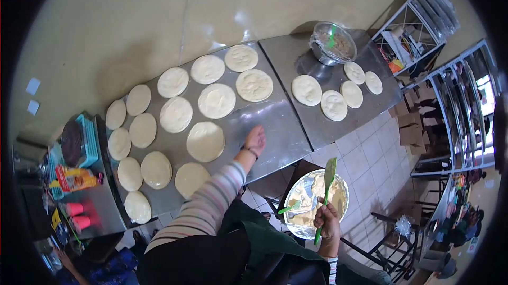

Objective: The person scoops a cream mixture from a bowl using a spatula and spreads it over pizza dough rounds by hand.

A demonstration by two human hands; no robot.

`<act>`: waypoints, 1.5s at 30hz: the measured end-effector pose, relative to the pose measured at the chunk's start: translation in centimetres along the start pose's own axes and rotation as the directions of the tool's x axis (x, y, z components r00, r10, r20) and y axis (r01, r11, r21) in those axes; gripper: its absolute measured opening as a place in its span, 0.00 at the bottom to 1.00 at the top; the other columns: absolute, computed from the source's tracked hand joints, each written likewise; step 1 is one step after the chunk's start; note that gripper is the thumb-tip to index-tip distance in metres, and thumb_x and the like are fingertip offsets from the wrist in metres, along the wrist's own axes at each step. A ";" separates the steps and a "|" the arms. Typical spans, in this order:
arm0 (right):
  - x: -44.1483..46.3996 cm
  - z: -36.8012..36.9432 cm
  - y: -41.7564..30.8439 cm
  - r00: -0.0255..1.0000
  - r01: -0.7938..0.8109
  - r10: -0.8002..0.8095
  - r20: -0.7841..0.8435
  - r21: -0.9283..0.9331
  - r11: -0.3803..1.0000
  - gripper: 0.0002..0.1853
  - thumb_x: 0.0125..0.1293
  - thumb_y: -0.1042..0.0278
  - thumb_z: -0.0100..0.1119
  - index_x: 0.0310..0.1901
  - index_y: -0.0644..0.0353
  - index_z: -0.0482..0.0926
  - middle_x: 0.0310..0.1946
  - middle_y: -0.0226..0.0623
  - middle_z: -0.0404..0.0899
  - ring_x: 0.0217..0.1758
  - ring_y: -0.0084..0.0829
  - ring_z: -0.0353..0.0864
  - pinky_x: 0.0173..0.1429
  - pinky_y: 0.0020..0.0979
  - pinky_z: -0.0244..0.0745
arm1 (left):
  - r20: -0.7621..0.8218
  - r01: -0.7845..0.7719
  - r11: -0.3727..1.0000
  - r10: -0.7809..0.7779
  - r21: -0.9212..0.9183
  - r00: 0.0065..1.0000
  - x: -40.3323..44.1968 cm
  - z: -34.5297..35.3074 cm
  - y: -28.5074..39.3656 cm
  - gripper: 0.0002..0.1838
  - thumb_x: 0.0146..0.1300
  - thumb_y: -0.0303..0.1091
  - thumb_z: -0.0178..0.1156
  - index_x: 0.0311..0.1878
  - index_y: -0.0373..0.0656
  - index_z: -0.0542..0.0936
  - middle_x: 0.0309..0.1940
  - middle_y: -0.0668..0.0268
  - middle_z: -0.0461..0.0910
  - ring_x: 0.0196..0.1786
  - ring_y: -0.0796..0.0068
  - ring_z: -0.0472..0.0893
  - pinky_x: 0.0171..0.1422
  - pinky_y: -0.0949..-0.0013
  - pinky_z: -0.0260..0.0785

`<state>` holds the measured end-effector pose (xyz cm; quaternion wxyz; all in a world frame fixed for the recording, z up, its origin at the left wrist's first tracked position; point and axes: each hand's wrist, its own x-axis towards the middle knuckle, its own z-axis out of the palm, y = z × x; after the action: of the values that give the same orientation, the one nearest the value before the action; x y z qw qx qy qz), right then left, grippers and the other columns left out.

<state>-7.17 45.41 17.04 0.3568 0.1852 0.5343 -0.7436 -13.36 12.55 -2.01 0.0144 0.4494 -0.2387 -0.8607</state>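
Note:
My left hand (pixel 255 140), at the end of a striped sleeve, is over the bare metal near the table's front edge. Its fingers are loosely bent, and I see nothing in them. The nearest dough round (pixel 206 141) lies flat to its left. My right hand (pixel 327 220) is wrapped round the handle of a green spatula (pixel 330 171), held upright with cream smeared on the blade. Beneath it stands a large bowl (pixel 343 200) of pale cream, in which a second green utensil (pixel 288 209) rests. Several dough rounds on the table look coated with cream.
On the right-hand metal table (pixel 365 108) sit more dough rounds (pixel 306 90) and a steel bowl (pixel 333 44) of brownish filling. At the left are a turquoise basket (pixel 89 139) and pink cups (pixel 79 222). Racks (pixel 450 89) and a stool (pixel 389 250) stand to the right.

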 end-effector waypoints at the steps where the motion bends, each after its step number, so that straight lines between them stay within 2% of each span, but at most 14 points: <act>1: -0.1 -0.4 0.7 1.000 0.008 -0.007 -0.013 0.052 0.999 0.15 0.63 0.71 0.46 0.51 0.64 0.67 0.18 0.30 0.65 0.12 0.18 0.58 0.15 0.20 0.55 | -0.001 -0.060 0.995 0.060 0.078 0.998 5.6 0.4 0.1 0.26 0.50 0.55 0.55 0.47 0.47 0.73 0.38 0.66 0.73 0.36 0.75 0.71 0.41 0.64 0.63; 3: -0.5 -0.8 1.8 0.999 0.018 -0.010 -0.044 0.176 0.984 0.16 0.62 0.72 0.47 0.52 0.63 0.66 0.20 0.30 0.65 0.13 0.19 0.59 0.16 0.20 0.55 | -0.434 -0.137 0.984 0.073 -0.118 0.898 8.5 6.0 3.8 0.30 0.50 0.54 0.56 0.51 0.42 0.69 0.45 0.58 0.72 0.35 0.63 0.73 0.32 0.64 0.66; 7: -2.5 -1.9 4.6 0.970 0.036 0.054 -0.237 0.360 0.932 0.18 0.61 0.71 0.44 0.54 0.59 0.62 0.23 0.33 0.67 0.14 0.23 0.61 0.18 0.23 0.59 | -0.445 -0.098 0.995 0.088 0.000 0.891 8.9 7.5 6.6 0.30 0.48 0.49 0.57 0.51 0.39 0.69 0.46 0.57 0.72 0.37 0.62 0.74 0.35 0.62 0.67; 10: -4.7 -4.3 8.3 0.906 -0.022 -0.003 -0.423 -0.056 0.998 0.20 0.65 0.64 0.42 0.58 0.58 0.62 0.19 0.33 0.67 0.15 0.23 0.67 0.19 0.24 0.64 | -0.475 -0.055 0.991 0.106 0.121 0.873 9.3 8.6 8.1 0.30 0.47 0.45 0.58 0.51 0.36 0.68 0.47 0.56 0.71 0.40 0.61 0.74 0.38 0.61 0.69; 14: -3.6 -11.7 15.9 0.709 -0.336 -0.191 -0.679 -0.563 0.755 0.16 0.62 0.66 0.46 0.51 0.62 0.71 0.19 0.37 0.71 0.17 0.24 0.70 0.20 0.27 0.66 | -0.511 -0.132 0.972 0.216 0.196 0.832 9.4 9.3 9.2 0.30 0.45 0.40 0.60 0.50 0.33 0.68 0.48 0.54 0.71 0.43 0.60 0.75 0.41 0.59 0.70; 18: -0.2 -14.3 16.8 0.808 -0.345 -0.399 -0.433 -0.898 0.274 0.16 0.61 0.65 0.45 0.50 0.58 0.72 0.29 0.48 0.78 0.33 0.41 0.79 0.35 0.40 0.73 | -0.003 -0.480 0.877 0.480 0.000 0.877 6.9 6.3 6.1 0.26 0.45 0.25 0.54 0.51 0.31 0.67 0.48 0.56 0.71 0.49 0.59 0.74 0.52 0.54 0.69; 20: 2.1 -12.4 13.2 0.818 -0.488 -0.196 -0.541 -0.833 0.261 0.16 0.61 0.65 0.42 0.47 0.55 0.74 0.32 0.46 0.78 0.41 0.44 0.77 0.41 0.41 0.72 | 0.036 -0.419 0.905 0.417 0.079 0.908 1.0 6.1 3.8 0.25 0.44 0.19 0.51 0.52 0.33 0.67 0.48 0.58 0.71 0.50 0.62 0.73 0.54 0.58 0.68; 24: 7.2 -16.3 15.2 0.885 -0.348 -0.258 -0.388 -0.918 0.190 0.15 0.58 0.69 0.40 0.44 0.54 0.76 0.32 0.46 0.78 0.36 0.44 0.79 0.40 0.42 0.73 | 0.224 -0.315 0.810 0.231 0.496 0.947 -6.5 2.0 -2.0 0.26 0.44 0.19 0.51 0.52 0.34 0.67 0.48 0.58 0.71 0.52 0.66 0.72 0.54 0.66 0.66; 27: 10.1 -18.1 16.2 0.865 -0.345 -0.374 -0.335 -0.938 0.044 0.13 0.59 0.68 0.40 0.39 0.53 0.77 0.26 0.45 0.78 0.29 0.41 0.80 0.33 0.39 0.75 | 0.298 -0.343 0.484 0.170 0.805 0.939 -8.7 -3.2 -8.2 0.26 0.46 0.18 0.49 0.54 0.34 0.65 0.48 0.58 0.72 0.49 0.67 0.74 0.54 0.66 0.67; 32: 12.0 -19.0 19.1 0.903 -0.334 -0.235 -0.359 -0.932 0.140 0.12 0.60 0.67 0.40 0.39 0.54 0.76 0.29 0.46 0.79 0.32 0.42 0.80 0.36 0.40 0.74 | 0.107 -0.085 0.544 -0.008 0.835 0.994 -6.9 -6.0 -16.5 0.22 0.45 0.17 0.49 0.49 0.35 0.70 0.42 0.59 0.75 0.44 0.67 0.75 0.50 0.66 0.68; 35: 13.6 -18.9 21.3 0.909 -0.137 -0.278 -0.311 -0.852 0.506 0.12 0.57 0.67 0.50 0.41 0.56 0.78 0.36 0.47 0.78 0.38 0.46 0.77 0.43 0.38 0.73 | 0.111 0.000 0.708 -0.111 0.707 0.988 -3.6 -5.8 -20.4 0.19 0.46 0.20 0.51 0.46 0.36 0.70 0.39 0.60 0.76 0.41 0.69 0.76 0.46 0.69 0.68; 39: 14.3 -19.0 21.0 0.928 -0.040 -0.253 -0.272 -0.751 0.659 0.12 0.59 0.65 0.51 0.43 0.56 0.77 0.25 0.46 0.78 0.23 0.35 0.77 0.28 0.33 0.72 | 0.108 0.022 0.694 -0.144 0.720 0.984 -2.8 -5.1 -22.2 0.22 0.46 0.19 0.51 0.49 0.36 0.69 0.40 0.60 0.75 0.42 0.69 0.76 0.47 0.70 0.68; 41: 13.4 -19.1 18.6 0.931 -0.342 0.299 -0.209 -0.217 0.914 0.14 0.61 0.65 0.49 0.48 0.55 0.73 0.16 0.34 0.70 0.11 0.21 0.63 0.14 0.25 0.57 | 0.118 0.017 0.699 -0.144 0.715 0.982 -3.1 -5.0 -22.3 0.22 0.46 0.19 0.51 0.50 0.37 0.69 0.41 0.60 0.75 0.43 0.69 0.76 0.47 0.70 0.68; 45: 13.1 -19.5 18.1 0.929 -0.343 0.365 -0.067 0.225 0.912 0.16 0.64 0.67 0.44 0.53 0.53 0.68 0.15 0.28 0.63 0.08 0.15 0.49 0.11 0.19 0.43 | 0.149 0.048 0.714 -0.211 0.698 0.966 -3.6 -4.6 -21.8 0.25 0.47 0.17 0.49 0.53 0.38 0.66 0.45 0.59 0.73 0.48 0.66 0.74 0.52 0.65 0.67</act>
<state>-4.86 55.95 -10.58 0.4349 0.3552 0.4289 -0.7076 -3.55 30.88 -10.71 -0.2405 0.3408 -0.5091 -0.7529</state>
